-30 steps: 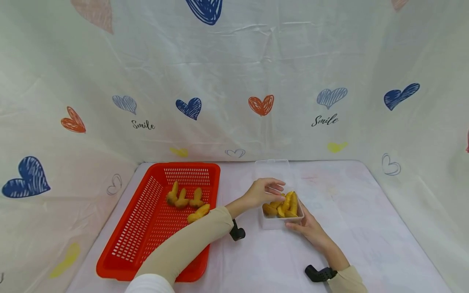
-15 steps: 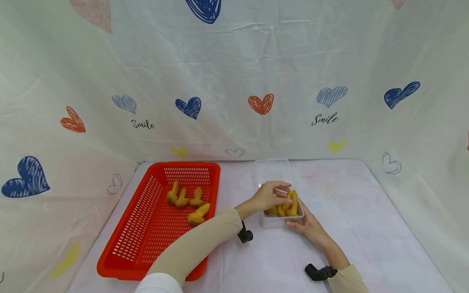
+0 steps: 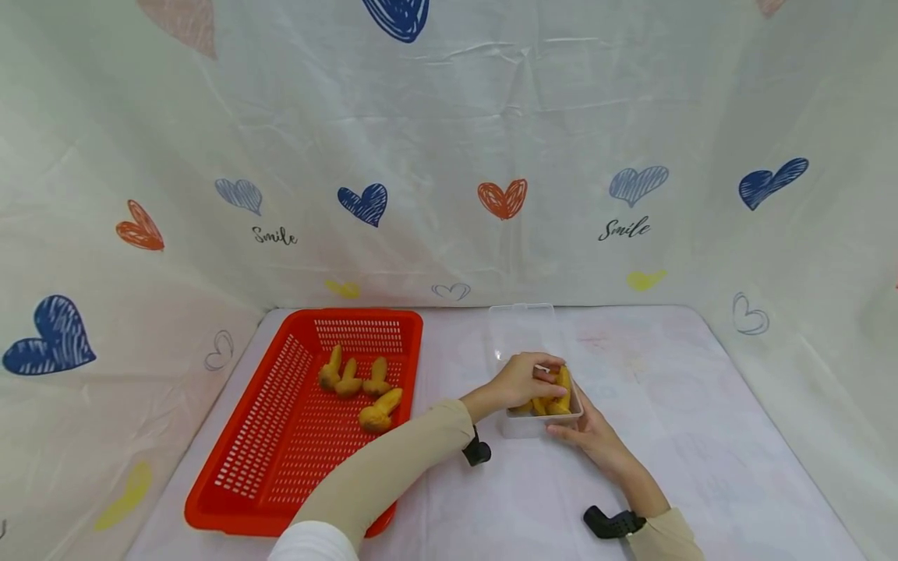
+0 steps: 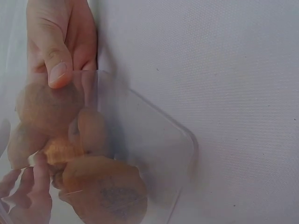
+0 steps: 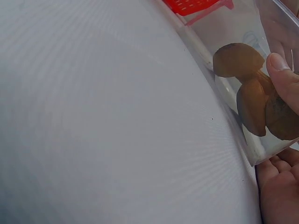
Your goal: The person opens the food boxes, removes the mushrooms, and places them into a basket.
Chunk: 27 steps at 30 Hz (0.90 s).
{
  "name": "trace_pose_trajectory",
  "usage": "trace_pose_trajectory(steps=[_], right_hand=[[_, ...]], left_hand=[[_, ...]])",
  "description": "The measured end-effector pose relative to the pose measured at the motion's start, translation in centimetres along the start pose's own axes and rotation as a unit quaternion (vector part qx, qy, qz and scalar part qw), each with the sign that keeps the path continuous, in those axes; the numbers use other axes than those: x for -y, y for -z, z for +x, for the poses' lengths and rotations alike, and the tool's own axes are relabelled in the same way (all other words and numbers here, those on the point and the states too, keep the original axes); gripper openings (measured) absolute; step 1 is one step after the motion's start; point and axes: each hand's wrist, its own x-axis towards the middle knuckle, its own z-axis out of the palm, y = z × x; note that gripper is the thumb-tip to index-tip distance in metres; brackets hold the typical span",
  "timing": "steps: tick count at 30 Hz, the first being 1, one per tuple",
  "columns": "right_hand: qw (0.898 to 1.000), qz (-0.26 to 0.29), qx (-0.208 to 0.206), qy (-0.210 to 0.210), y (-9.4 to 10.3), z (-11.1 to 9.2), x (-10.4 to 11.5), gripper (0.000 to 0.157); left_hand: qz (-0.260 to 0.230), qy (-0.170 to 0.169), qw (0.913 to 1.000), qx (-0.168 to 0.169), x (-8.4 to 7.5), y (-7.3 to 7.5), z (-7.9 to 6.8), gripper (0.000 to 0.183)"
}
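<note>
A clear plastic box (image 3: pixel 519 425) holds several yellow-brown mushrooms (image 3: pixel 540 405); rounded brown caps (image 4: pixel 105 186) show through its wall in the left wrist view. My left hand (image 3: pixel 519 379) reaches over the rim, its fingertips at a mushroom (image 3: pixel 564 379) at the box's right side. Whether they pinch it or only touch it, I cannot tell. With the thumb on the front and the fingers behind the wall, my right hand (image 3: pixel 595 436) grips the right end of the box. More caps (image 5: pixel 252 107) show through the wall in the right wrist view.
On the left stands a red perforated basket (image 3: pixel 266 436) with several mushrooms (image 3: pixel 376 419) in it, partly covered by my left sleeve (image 3: pixel 393 460). The box's clear lid (image 3: pixel 522 327) lies open behind it. A patterned cloth backdrop (image 3: pixel 435 156) rises at the table's rear.
My left hand has moved rightward and slightly down, from above the left of the box to the mushrooms at its right side. The right hand keeps its place on the box.
</note>
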Motion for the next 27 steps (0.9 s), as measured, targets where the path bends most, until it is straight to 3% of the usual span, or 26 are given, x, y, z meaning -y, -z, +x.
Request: trace_pose_trajectory(steps=[12,27], right_hand=[[1.0,-0.012,-0.005,-0.008,0.12,-0.2,-0.21,0.093],[1.0,-0.005,0.001,-0.014,0.03,0.07,0.09,0.092]], left_hand=[[0.014,-0.002,0.9999,0.009,-0.3,-0.59,-0.07,0.051],[0.033,-0.02,0.9991,0.017,-0.31,-0.09,-0.25,0.043]])
